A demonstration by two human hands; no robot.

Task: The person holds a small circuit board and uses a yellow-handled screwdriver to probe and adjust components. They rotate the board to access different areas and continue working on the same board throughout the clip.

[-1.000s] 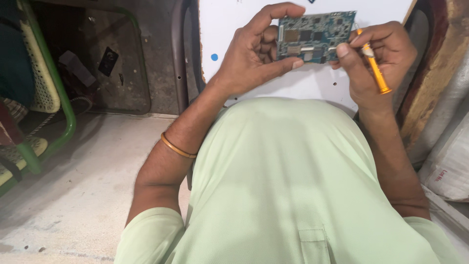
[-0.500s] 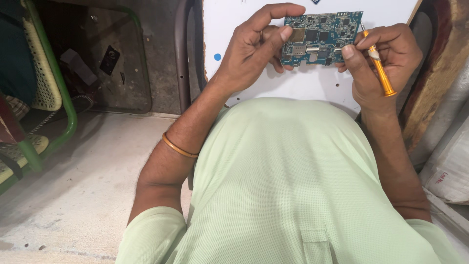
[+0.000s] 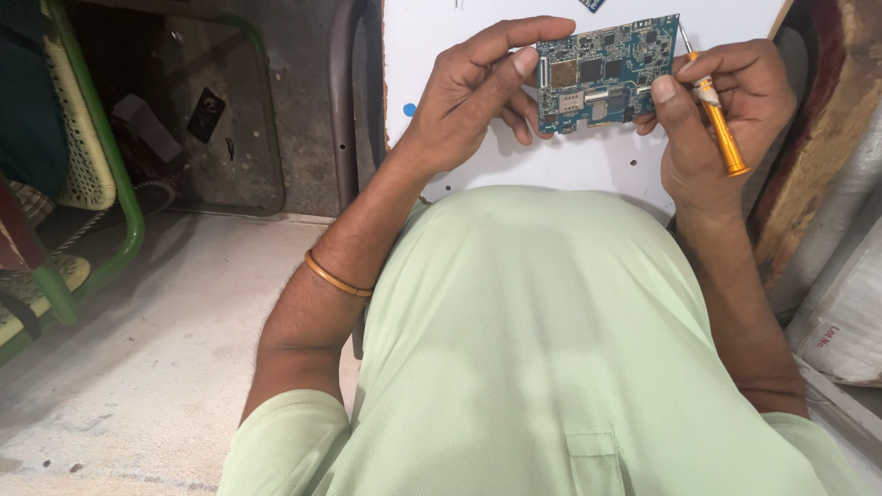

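Note:
A blue circuit board (image 3: 602, 73) with chips and metal shields is held up over a white tabletop (image 3: 551, 165). My left hand (image 3: 478, 101) grips the board's left edge between thumb and fingers. My right hand (image 3: 726, 110) pinches the board's right edge with the thumb and also holds a small orange-handled screwdriver (image 3: 717, 124). The screwdriver's tip points up beside the board's top right corner. A thin gold bangle (image 3: 335, 277) sits on my left forearm.
My light green shirt (image 3: 551, 349) fills the lower middle. A green-framed chair (image 3: 83, 184) stands at the left on the concrete floor. A dark metal plate leans behind it. A white sack (image 3: 841, 312) and a wooden frame (image 3: 813, 174) are at the right.
Both hands have lifted the board slightly up and to the right. The grip on the board and the screwdriver is unchanged.

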